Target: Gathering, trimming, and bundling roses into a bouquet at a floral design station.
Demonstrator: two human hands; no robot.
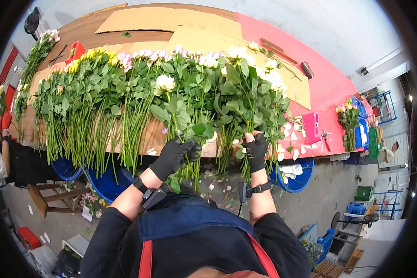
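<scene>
My left hand (pixel 180 153), in a black glove, is closed around the stem of a cream-white rose (pixel 164 84) whose bloom stands above the leaves. My right hand (pixel 256 149), in a black glove with bare fingertips showing, grips a green rose stem (pixel 252 111) at the right end of the flower row. Its bloom cannot be told apart from the white roses (pixel 272 78) behind it. To the left lie yellow roses (pixel 90 57) and pale pink-lilac roses (pixel 153 55), their long stems (pixel 100 139) hanging over the table's front edge.
Loose petals (pixel 293 136), a pink plastic tool (pixel 311 128) and pruning shears (pixel 326 139) lie on the red table cover (pixel 330 104). Cardboard sheets (pixel 208 40) lie behind the flowers. Below the edge stand blue tubs (pixel 300 180). A person's gloved hand (pixel 6 120) is at far left, near a wooden stool (pixel 38 199).
</scene>
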